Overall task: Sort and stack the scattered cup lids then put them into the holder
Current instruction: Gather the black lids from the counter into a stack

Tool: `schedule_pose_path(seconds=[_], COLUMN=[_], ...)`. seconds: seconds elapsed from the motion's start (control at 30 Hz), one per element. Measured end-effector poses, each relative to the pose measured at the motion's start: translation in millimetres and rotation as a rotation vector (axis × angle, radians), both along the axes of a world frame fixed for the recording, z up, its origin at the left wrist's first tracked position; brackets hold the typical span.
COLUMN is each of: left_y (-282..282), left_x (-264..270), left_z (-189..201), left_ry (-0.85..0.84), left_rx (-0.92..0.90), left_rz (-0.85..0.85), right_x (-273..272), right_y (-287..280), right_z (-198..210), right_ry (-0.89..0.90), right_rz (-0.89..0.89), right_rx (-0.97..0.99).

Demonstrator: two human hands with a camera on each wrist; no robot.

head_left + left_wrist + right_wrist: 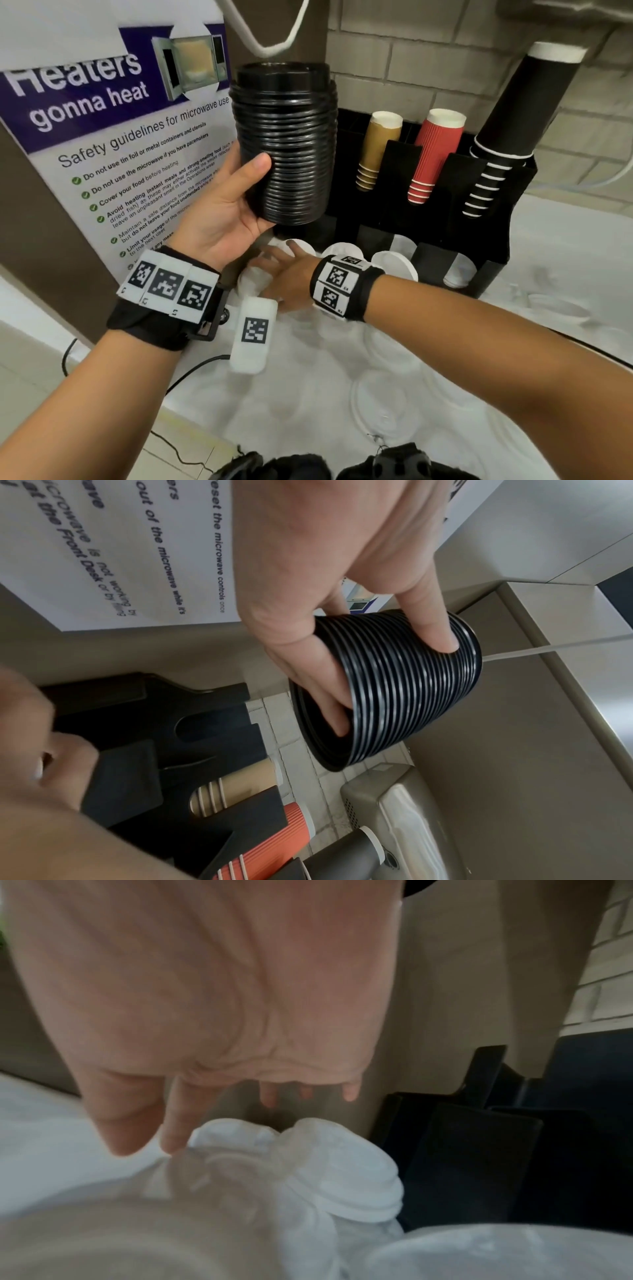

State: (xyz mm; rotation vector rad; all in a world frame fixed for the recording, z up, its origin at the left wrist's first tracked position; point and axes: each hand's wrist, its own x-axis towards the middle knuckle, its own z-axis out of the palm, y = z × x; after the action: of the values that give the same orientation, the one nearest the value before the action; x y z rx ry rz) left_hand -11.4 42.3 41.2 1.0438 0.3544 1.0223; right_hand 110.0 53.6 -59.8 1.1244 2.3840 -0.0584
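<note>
My left hand grips a tall stack of black lids, held up in front of the poster; in the left wrist view the thumb and fingers wrap round the stack. Below it my right hand reaches down with straight fingers over a heap of white lids at the left foot of the black holder. The hand holds nothing. More white lids stand in the holder's lower slots. Clear lids lie scattered on the white counter.
The holder's upper slots carry brown cups, red cups and a long column of black cups. A microwave safety poster covers the wall at left. A white cable hangs above the stack. Brick wall behind.
</note>
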Motion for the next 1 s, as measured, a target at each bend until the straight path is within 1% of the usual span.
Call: schedule_pose_path(seconds=[0.07,0.13,0.27,0.3,0.37,0.4,0.43,0.47,0.5,0.57,0.63,0.7,0.77,0.83,0.9,0.93,1.0], left_y=[2,5,10,11,12,13,13,12,11,9,6,3,1,-1,-1,-1,-5], left_x=[1,4,13,15,21,24,27,30,34,42,49,53,55,55,52,49,43], left_z=[-4,-8,-18,-21,-28,-32,-36,-40,-44,-53,-60,-66,-70,-70,-67,-64,-54], left_ry=[-0.001,-0.011,-0.030,-0.037,-0.046,-0.045,-0.043,-0.043,-0.046,-0.049,-0.045,-0.009,0.082,0.241,0.424,0.475,0.564], left_rx=[-0.010,-0.026,-0.054,-0.059,-0.073,-0.077,-0.077,-0.077,-0.081,-0.098,-0.109,-0.092,-0.049,0.021,0.105,0.166,0.383], left_rz=[0.010,0.019,0.036,0.037,0.030,0.026,0.017,0.005,-0.004,0.012,0.027,0.040,0.095,0.200,0.375,0.455,0.563], right_x=[10,16,36,48,75,86,95,102,105,107,105,103,101,101,103,104,106], right_y=[-2,-8,-17,-17,-19,-23,-27,-32,-35,-40,-42,-43,-45,-47,-48,-49,-53], right_z=[8,16,43,49,57,60,62,62,62,60,58,56,54,51,49,47,45], right_ry=[0.058,0.169,0.528,0.607,0.769,0.890,1.049,1.219,1.380,1.646,1.822,1.938,2.024,2.094,2.139,2.151,2.154], right_rz=[-0.010,-0.036,-0.140,-0.174,-0.358,-0.488,-0.595,-0.655,-0.692,-0.730,-0.760,-0.806,-0.839,-0.862,-0.879,-0.886,-0.900], right_rx=[0.001,-0.007,-0.014,-0.026,-0.088,-0.157,-0.252,-0.330,-0.389,-0.515,-0.613,-0.627,-0.635,-0.649,-0.665,-0.675,-0.692])
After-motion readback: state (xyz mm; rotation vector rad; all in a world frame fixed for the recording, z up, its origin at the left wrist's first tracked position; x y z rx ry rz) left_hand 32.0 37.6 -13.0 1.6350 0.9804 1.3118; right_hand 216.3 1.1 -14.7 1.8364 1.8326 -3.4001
